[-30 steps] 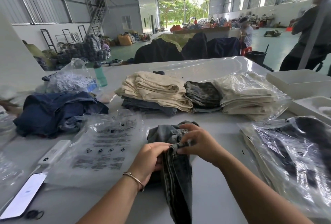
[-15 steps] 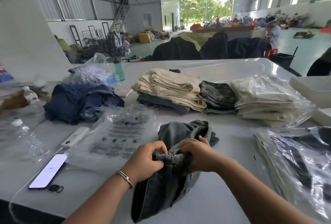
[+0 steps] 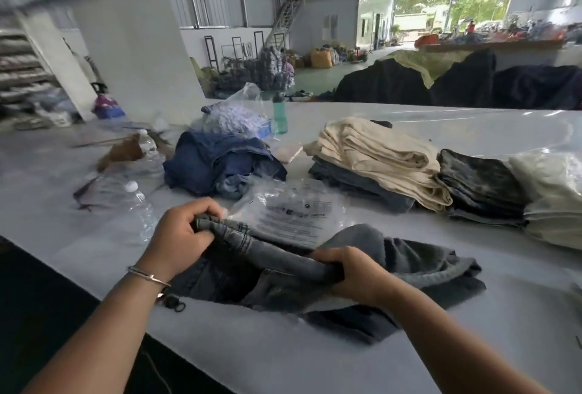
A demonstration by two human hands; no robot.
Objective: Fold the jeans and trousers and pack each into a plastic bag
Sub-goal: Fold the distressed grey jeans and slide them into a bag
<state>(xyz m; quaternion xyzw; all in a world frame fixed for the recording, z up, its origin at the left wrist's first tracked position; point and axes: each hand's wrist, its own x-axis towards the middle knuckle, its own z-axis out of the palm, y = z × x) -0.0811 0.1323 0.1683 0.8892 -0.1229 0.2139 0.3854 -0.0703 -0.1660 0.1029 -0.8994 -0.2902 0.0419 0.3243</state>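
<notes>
Head view: lower centre of frame, grey jeans bunched on white table, waistband stretched between both hands.
Left hand: fingers curled round the waistband end, left of centre; bracelet on the wrist.
Right hand: fingers and thumb curled round the other end of the band, lower centre-right.
Jeans body: hangs below the band, rest heaped toward the right, lying on the table.
Plastic bag: printed, flat on the table just behind the jeans, centre.
Blue jeans pile: crumpled, centre-left, behind the bag.
Cream trousers stack: folded, on darker folded denim, centre-right.
Dark mottled pair: folded, right of the cream stack.
Bagged pale trousers: right edge.
Water bottle: clear, left of the left hand.
Green bottle: upright, upper centre.
</notes>
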